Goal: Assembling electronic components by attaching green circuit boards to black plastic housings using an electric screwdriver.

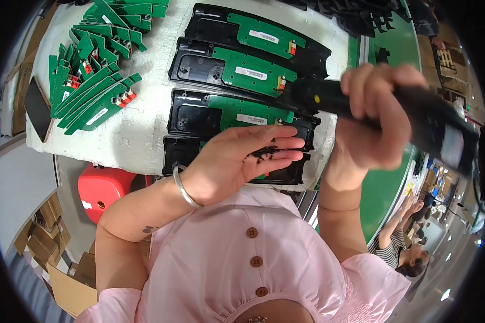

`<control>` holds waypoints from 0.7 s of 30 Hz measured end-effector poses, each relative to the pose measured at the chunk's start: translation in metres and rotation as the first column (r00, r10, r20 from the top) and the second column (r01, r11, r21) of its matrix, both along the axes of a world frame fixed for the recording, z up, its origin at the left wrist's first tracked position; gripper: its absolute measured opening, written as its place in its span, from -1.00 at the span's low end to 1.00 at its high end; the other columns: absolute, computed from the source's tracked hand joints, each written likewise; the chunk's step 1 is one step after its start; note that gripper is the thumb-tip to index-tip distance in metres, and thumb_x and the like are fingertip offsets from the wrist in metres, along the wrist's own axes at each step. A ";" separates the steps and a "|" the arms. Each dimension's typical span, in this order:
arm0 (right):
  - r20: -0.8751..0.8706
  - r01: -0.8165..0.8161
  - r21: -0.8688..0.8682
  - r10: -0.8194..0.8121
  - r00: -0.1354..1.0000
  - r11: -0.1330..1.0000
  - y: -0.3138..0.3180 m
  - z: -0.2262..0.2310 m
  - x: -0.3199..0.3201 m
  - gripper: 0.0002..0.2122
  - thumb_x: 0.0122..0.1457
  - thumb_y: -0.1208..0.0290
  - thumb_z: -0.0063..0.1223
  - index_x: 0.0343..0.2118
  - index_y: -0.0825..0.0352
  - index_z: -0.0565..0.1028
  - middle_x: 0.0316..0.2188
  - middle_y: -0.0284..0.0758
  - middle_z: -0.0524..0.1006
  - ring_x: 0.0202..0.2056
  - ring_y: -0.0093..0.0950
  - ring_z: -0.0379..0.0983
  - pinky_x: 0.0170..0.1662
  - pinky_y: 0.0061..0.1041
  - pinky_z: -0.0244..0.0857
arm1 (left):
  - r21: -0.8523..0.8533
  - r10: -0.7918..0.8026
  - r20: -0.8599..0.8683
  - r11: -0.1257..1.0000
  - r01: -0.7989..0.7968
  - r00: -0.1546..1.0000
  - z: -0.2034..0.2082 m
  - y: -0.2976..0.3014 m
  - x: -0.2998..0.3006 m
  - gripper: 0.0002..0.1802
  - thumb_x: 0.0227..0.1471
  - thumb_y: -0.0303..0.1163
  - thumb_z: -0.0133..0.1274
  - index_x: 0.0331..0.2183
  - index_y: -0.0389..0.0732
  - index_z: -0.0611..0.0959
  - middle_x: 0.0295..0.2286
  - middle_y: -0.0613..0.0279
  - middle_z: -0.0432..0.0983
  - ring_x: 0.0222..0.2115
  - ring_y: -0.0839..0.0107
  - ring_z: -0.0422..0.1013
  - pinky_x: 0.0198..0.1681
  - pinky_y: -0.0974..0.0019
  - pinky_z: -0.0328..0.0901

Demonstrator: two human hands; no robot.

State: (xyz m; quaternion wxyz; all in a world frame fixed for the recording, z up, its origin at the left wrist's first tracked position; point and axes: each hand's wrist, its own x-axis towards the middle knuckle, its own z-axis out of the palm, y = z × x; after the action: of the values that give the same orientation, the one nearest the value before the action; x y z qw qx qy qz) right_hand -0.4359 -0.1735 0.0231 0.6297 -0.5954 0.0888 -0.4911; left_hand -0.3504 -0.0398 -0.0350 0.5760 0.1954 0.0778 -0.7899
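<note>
My left hand (223, 159) lies palm up over the nearer black plastic housings, fingers stretched out, with a small heap of tiny black screws (265, 154) resting on it. My right hand (379, 116), slightly blurred, is wrapped around a black electric screwdriver (433, 121). The tool lies slanted, its front end pointing left to the right end of the green circuit board (250, 71) in the second housing (199, 67) from the far side. Whether its bit touches a screw cannot be made out. Another green board (242, 110) sits in the third housing, partly behind my left hand.
On the left of the white work surface (148, 107) stand several loose green boards (94, 81) in a pile. A dark flat panel (39, 110) leans at its left edge. Dark parts (361, 16) lie at the far right. A red stool (99, 188) stands below; another person (404, 250) sits at right.
</note>
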 end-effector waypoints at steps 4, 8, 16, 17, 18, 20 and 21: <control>-0.033 0.057 0.049 -0.056 0.998 0.997 -0.012 -0.010 -0.001 -0.77 -0.18 0.62 -0.20 -0.36 0.46 0.22 -0.75 -0.34 0.27 -0.74 -0.56 0.15 -0.56 -0.53 0.16 | -0.068 -0.056 0.109 0.996 0.064 0.993 -0.005 0.007 0.006 -0.67 0.08 -0.43 -0.30 -0.14 -0.43 0.31 -0.25 -0.05 0.36 -0.24 0.25 0.36 -0.17 0.37 0.29; -0.092 0.041 0.043 -0.037 0.995 0.998 -0.017 -0.013 0.001 -0.80 -0.20 0.63 -0.17 -0.41 0.47 0.25 -0.74 -0.33 0.29 -0.72 -0.55 0.18 -0.55 -0.54 0.19 | -0.054 -0.043 0.156 0.997 0.052 0.987 -0.001 0.005 0.006 -0.78 0.07 -0.42 -0.26 -0.25 -0.33 0.37 -0.37 0.04 0.42 -0.34 0.31 0.41 -0.26 0.42 0.33; -0.247 0.070 -0.066 -0.085 0.965 0.995 -0.008 -0.010 0.009 -0.76 -0.20 0.54 -0.22 -0.37 0.38 0.26 -0.73 -0.40 0.18 -0.71 -0.59 0.09 -0.50 -0.52 0.09 | -0.074 -0.040 0.257 0.995 0.060 0.966 -0.005 0.003 0.012 -0.84 0.02 -0.42 -0.14 -0.33 -0.28 0.42 -0.45 0.19 0.45 -0.44 0.49 0.41 -0.36 0.51 0.33; -0.181 0.021 -0.058 -0.031 0.983 0.998 -0.007 -0.012 0.010 -0.76 -0.21 0.54 -0.22 -0.36 0.39 0.25 -0.74 -0.40 0.18 -0.71 -0.59 0.09 -0.51 -0.51 0.10 | -0.032 -0.030 0.268 0.999 0.040 0.963 -0.003 0.002 0.012 -0.83 0.01 -0.43 -0.12 -0.32 -0.29 0.44 -0.46 0.21 0.45 -0.46 0.51 0.40 -0.38 0.52 0.32; -0.185 0.009 -0.083 -0.024 0.982 0.997 -0.007 -0.012 0.011 -0.75 -0.22 0.54 -0.24 -0.36 0.40 0.24 -0.75 -0.39 0.17 -0.73 -0.59 0.08 -0.52 -0.51 0.10 | 0.010 -0.021 0.279 1.000 0.019 0.960 -0.002 0.001 0.012 -0.82 -0.01 -0.44 -0.10 -0.31 -0.30 0.45 -0.47 0.22 0.45 -0.48 0.53 0.39 -0.40 0.53 0.31; -0.184 -0.003 -0.097 -0.015 0.983 0.995 -0.008 -0.012 0.010 -0.75 -0.22 0.54 -0.24 -0.36 0.40 0.24 -0.75 -0.40 0.17 -0.73 -0.59 0.08 -0.52 -0.51 0.10 | 0.027 -0.035 0.283 0.999 0.028 0.958 0.002 -0.001 0.015 -0.81 -0.01 -0.46 -0.09 -0.29 -0.30 0.45 -0.48 0.22 0.45 -0.49 0.54 0.39 -0.41 0.54 0.31; -0.178 -0.018 -0.108 -0.002 0.984 0.994 -0.008 -0.012 0.010 -0.75 -0.22 0.53 -0.24 -0.37 0.39 0.24 -0.75 -0.40 0.16 -0.73 -0.59 0.08 -0.52 -0.52 0.10 | 0.046 -0.046 0.292 0.998 0.034 0.955 0.003 -0.002 0.015 -0.79 -0.02 -0.47 -0.08 -0.27 -0.30 0.45 -0.49 0.22 0.45 -0.50 0.54 0.38 -0.42 0.54 0.30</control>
State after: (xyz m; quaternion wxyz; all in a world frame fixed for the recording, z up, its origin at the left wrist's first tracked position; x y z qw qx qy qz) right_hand -0.4263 -0.1817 0.0106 0.5876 -0.6708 0.1153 -0.4376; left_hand -0.3356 -0.0415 -0.0317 0.5610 0.3234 0.0035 -0.7621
